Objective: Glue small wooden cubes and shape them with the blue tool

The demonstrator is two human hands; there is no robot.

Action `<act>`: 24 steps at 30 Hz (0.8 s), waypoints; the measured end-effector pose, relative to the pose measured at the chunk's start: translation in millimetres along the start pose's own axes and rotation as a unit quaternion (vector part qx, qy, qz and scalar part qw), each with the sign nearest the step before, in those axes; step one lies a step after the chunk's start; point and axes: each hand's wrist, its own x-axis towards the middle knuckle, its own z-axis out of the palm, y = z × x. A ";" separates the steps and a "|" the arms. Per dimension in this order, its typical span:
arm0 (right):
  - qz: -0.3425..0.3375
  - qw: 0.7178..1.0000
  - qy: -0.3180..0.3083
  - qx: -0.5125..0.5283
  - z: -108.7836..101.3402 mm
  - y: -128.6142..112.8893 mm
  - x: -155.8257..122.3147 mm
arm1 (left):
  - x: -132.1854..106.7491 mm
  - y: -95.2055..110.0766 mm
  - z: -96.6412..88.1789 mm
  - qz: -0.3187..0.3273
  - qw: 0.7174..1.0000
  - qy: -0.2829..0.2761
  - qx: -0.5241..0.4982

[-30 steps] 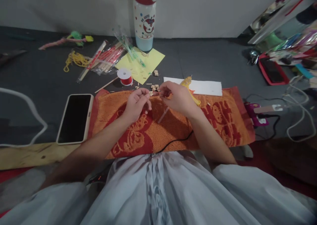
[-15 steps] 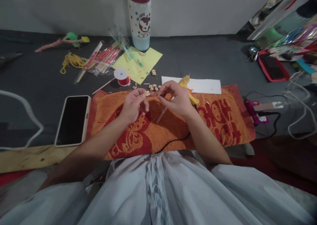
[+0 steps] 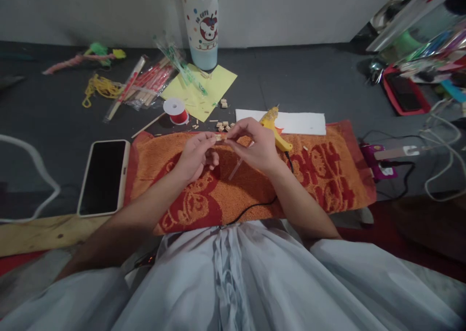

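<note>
Between thumb and forefinger, my left hand (image 3: 197, 155) pinches a small pale wooden piece (image 3: 218, 137). My right hand (image 3: 255, 144) comes in from the other side, its thumb and fingertips pressed together close against that piece; whatever they hold is too small to make out. Both hands are above an orange and red towel (image 3: 243, 195). Several similar small wooden pieces (image 3: 223, 126) lie just beyond the fingers. A yellow hot glue gun (image 3: 273, 127) rests behind my right hand, with a clear glue stick (image 3: 236, 168) below the palm.
Behind stand a spool of red thread (image 3: 176, 111), a yellow paper (image 3: 222, 83), wrapped chopsticks (image 3: 153, 86) and a tall bottle (image 3: 202, 27). A white strip (image 3: 302, 122) lies at the towel's back edge. Left is a phone (image 3: 104, 178); right, a purple power adapter (image 3: 378, 161) with cables.
My right fingertips have moved left, closing the gap to the wooden piece in my left hand. The view has shifted slightly.
</note>
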 end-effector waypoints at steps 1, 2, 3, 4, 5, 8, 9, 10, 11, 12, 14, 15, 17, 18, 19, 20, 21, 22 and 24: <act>-0.003 1.000 0.001 -0.005 1.1 0.2 -0.2 | 0.2 -0.3 0.1 -0.005 1.000 0.001 0.004; -0.005 1.000 0.000 -0.010 1.9 0.2 -0.4 | 0.3 -0.5 0.3 -0.007 1.000 0.004 0.007; -0.007 1.000 -0.001 -0.014 2.5 0.0 -0.6 | 0.3 -0.6 0.4 -0.010 1.000 0.007 0.009; -0.008 1.000 -0.002 -0.018 2.8 -0.2 -0.9 | 0.4 -0.6 0.6 -0.011 1.000 0.010 0.011; -0.008 1.000 -0.003 -0.022 3.0 -0.5 -1.0 | 0.3 -0.6 0.8 -0.012 1.000 0.010 0.012; -0.007 1.000 -0.003 -0.030 3.4 -1.0 -1.3 | 0.1 -0.2 1.3 -0.017 1.000 0.010 0.016; -0.006 0.999 -0.003 -0.032 3.5 -1.0 -1.4 | 0.0 -0.1 1.5 -0.018 1.000 0.009 0.017; -0.004 0.999 -0.002 -0.032 3.8 -1.0 -1.4 | -0.1 0.1 1.7 -0.019 1.000 0.009 0.019; -0.002 0.999 -0.002 -0.032 3.9 -0.9 -1.4 | -0.1 0.2 1.9 -0.021 1.000 0.009 0.022; 0.001 0.999 -0.003 -0.032 4.0 -0.8 -1.4 | -0.1 0.4 2.0 -0.023 0.999 0.009 0.024; 0.004 0.999 -0.005 -0.036 3.9 -0.6 -1.5 | 0.0 0.5 2.1 -0.028 0.999 0.008 0.030; 0.004 0.999 -0.006 -0.040 3.6 -0.5 -1.7 | 0.0 0.5 2.2 -0.030 0.999 0.008 0.032; 0.004 0.999 -0.006 -0.050 3.0 -0.1 -2.0 | 0.0 0.5 2.2 -0.033 0.999 0.007 0.035; 0.003 0.998 -0.007 -0.055 2.7 0.1 -2.3 | 0.0 0.5 2.3 -0.035 0.999 0.007 0.037; 0.001 0.998 -0.007 -0.058 2.4 0.4 -2.6 | 0.0 0.4 2.3 -0.038 0.998 0.008 0.040; -0.001 0.998 -0.008 -0.060 2.1 0.8 -2.9 | 0.0 0.4 2.4 -0.040 0.998 0.009 0.041; -0.003 0.998 -0.008 -0.061 1.8 1.3 -3.2 | 0.0 0.3 2.5 -0.041 0.998 0.010 0.042; -0.006 0.998 -0.008 -0.060 1.6 1.7 -3.5 | 0.1 0.2 2.5 -0.041 0.998 0.010 0.041; -0.011 0.998 -0.010 -0.055 1.3 2.5 -3.9 | 0.2 0.1 2.5 -0.036 0.999 0.010 0.035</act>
